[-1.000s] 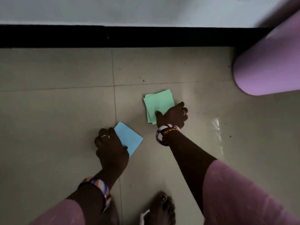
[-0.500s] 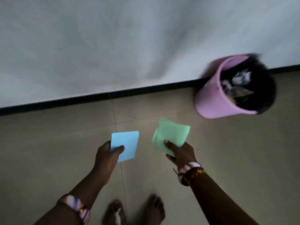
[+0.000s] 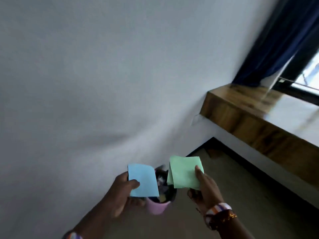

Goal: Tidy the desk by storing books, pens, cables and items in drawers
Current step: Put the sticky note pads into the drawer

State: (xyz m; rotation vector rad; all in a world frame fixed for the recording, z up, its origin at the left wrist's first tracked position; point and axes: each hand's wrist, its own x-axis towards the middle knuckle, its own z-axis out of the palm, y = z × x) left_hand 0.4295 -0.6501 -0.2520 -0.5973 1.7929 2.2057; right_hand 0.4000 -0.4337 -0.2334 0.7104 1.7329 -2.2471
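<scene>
This looks like a room in a home, seen at one corner. A plain pale painted wall (image 3: 103,75) meets a tiled floor (image 3: 241,195) along a dark skirting strip (image 3: 250,167). A wooden window ledge (image 3: 250,125) runs along the right side below a dark-framed window (image 3: 307,78), with a dark blue curtain (image 3: 279,40) hanging beside it. A small pink waste bin (image 3: 156,207) stuffed with scraps stands on the floor near the wall.
</scene>
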